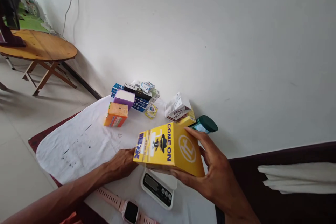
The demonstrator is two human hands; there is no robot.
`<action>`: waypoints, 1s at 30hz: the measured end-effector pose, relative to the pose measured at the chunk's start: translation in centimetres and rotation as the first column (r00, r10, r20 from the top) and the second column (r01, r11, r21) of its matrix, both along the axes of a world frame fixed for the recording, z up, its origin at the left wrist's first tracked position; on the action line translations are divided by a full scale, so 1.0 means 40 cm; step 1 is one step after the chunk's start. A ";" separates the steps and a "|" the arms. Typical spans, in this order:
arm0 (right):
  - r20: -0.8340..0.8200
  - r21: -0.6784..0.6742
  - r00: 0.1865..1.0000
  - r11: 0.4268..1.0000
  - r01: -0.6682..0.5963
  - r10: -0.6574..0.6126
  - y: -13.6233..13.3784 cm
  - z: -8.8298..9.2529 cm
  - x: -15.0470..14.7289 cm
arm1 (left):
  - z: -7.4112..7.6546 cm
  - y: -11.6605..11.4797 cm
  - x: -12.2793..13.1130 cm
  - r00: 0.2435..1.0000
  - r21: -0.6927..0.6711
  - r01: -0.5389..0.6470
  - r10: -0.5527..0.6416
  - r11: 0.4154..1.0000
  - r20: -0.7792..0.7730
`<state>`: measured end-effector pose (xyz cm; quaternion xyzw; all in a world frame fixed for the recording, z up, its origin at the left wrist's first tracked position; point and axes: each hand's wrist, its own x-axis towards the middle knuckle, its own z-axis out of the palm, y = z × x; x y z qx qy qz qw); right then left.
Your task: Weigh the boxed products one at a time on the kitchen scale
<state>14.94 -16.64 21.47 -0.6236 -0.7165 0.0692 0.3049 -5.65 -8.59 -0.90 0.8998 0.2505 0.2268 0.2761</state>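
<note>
A yellow carton printed "COME ON" is tilted above the table between both my hands. My right hand grips its right end, thumb below and fingers over the top. At the carton's left end, my left hand holds on, its fingertips hidden behind the box. Beneath the carton sits a white kitchen scale with a dark display and buttons, its platform partly covered. A pink-strapped smartwatch lies in front of the scale.
Toward the wall stand an orange box, a purple box, stacked blue and black cartons, a white "Super Meal" box and a green-lidded container. A white cloth covers the table. A round wooden table stands far left.
</note>
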 end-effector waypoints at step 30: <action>-0.508 -0.210 0.765 0.918 0.336 -0.396 -0.016 -0.139 0.199 | 0.075 0.003 0.011 0.963 -0.124 0.010 -0.043 0.992 -0.268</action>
